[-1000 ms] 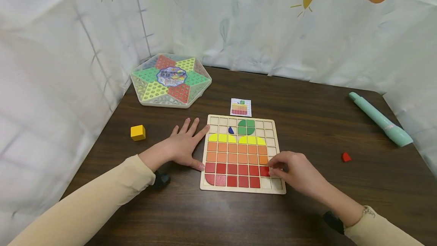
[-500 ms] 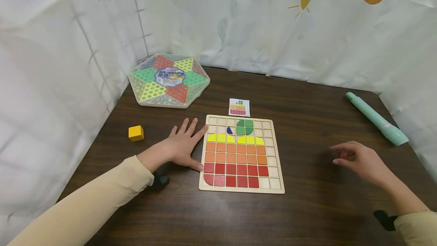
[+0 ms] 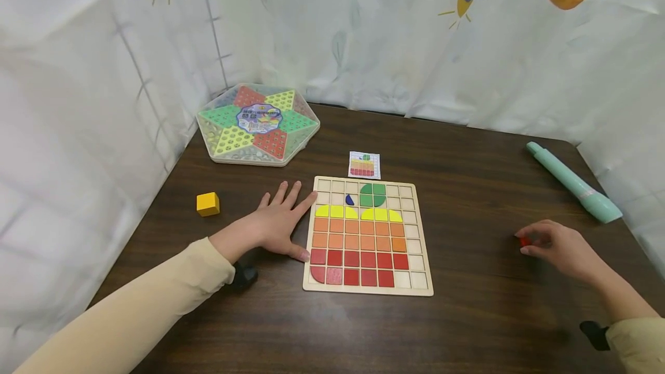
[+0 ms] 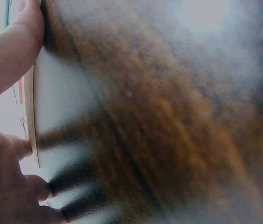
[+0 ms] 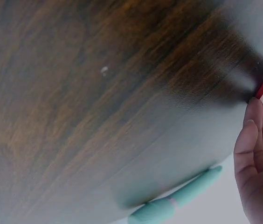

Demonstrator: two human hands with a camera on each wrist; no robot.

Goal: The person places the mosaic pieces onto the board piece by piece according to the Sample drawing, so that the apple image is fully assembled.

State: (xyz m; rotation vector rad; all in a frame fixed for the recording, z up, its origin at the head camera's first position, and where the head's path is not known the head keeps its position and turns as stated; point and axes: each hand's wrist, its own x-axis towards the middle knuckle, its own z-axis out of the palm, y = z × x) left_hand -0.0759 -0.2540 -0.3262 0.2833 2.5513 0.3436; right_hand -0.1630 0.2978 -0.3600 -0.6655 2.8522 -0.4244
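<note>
A wooden grid board [image 3: 412, 231] lies flat on the table, bearing rows of red, orange and yellow tiles, with a green leaf shape and a small blue tile above. Two cells at the right of its bottom row hold no tile. My left hand [image 3: 272, 227] lies with spread fingers at the board's left edge, thumb and index finger touching it. Out to the right, my right hand [image 3: 563, 250] pinches a small red tile [image 3: 525, 241] at the tabletop. The right wrist view also has that red tile [image 5: 261, 90] between fingertips and thumb.
Behind the board lies a small printed pattern card [image 3: 364, 165]. A hexagonal Chinese checkers box [image 3: 291, 146] stands at the back left, a yellow cube [image 3: 208, 204] nearer. At the right edge lies a mint-green wand-shaped thing [image 3: 571, 179]. White curtains [image 3: 389, 45] enclose the table.
My right hand has left the board's lower right, moved right across the table and taken the loose red tile between its fingers. The left hand has stayed at the board's edge.
</note>
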